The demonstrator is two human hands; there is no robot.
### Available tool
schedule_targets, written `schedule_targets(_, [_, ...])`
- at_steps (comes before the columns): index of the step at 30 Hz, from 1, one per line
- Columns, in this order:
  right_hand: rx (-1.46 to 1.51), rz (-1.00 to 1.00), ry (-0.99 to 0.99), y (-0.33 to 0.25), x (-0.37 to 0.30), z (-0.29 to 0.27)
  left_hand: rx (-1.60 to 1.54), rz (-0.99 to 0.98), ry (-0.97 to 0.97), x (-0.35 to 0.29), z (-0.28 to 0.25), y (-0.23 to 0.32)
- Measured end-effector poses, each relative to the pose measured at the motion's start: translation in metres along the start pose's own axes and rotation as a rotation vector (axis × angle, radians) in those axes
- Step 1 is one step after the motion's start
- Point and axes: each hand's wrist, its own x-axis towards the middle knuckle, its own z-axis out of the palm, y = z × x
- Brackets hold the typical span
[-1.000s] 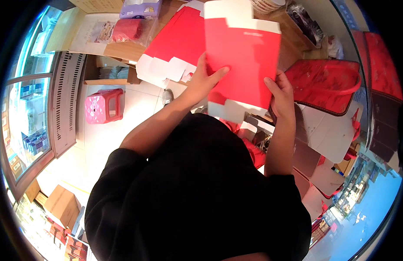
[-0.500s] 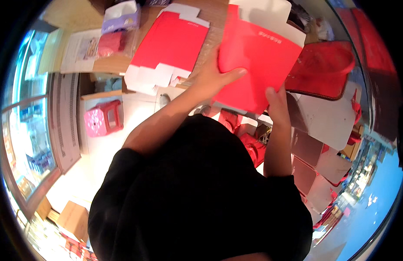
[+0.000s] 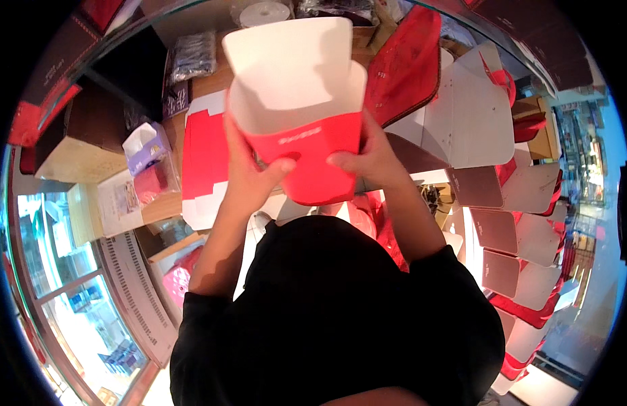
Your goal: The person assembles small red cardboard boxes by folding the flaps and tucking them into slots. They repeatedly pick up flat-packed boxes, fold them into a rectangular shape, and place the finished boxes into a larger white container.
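A red cardboard box (image 3: 320,159) with a white inside is spread open between my hands, its mouth facing up and a tall rounded white flap (image 3: 293,61) standing at the far side. My left hand (image 3: 249,177) grips the left wall, thumb on the red front. On the opposite side my right hand (image 3: 373,157) clasps the right wall with its thumb also on the front. The fingers behind the walls are partly hidden. Just left of the box, flat red cartons (image 3: 206,145) with white flaps lie on the wooden table.
A purple and white tissue box (image 3: 145,145) and a clear-wrapped red packet (image 3: 151,184) lie farther left. A red bag (image 3: 408,71) is at the upper right, with rows of white and brown boxes (image 3: 486,115) beyond. A pink stool (image 3: 178,281) stands below the table.
The carton has gone from flat to opened out, with its white inside showing. Both hands moved to its opposite sides. My view has turned, shifting the surroundings.
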Motion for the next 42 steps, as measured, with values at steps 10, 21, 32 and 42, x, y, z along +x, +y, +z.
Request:
schedule_targets(10, [-0.529, -0.603, -0.017, -0.03, 0.007, 0.003, 0.323, 0.265, -0.025, 0.019, -0.003, 0.034])
schedule_targets(21, [-0.548, -0.617, -0.119, -0.059, 0.009, 0.003, 0.39, 0.298, -0.149, 0.028, -0.008, 0.053])
schedule_targets(32, [-0.353, -0.613, -0.018, -0.051, 0.017, 0.004, 0.45, 0.293, -0.179, 0.034, -0.011, 0.054])
schedule_targets(42, [-0.13, -0.608, 0.153, -0.044, 0.016, 0.005, 0.278, 0.127, -0.123, 0.023, 0.014, 0.049])
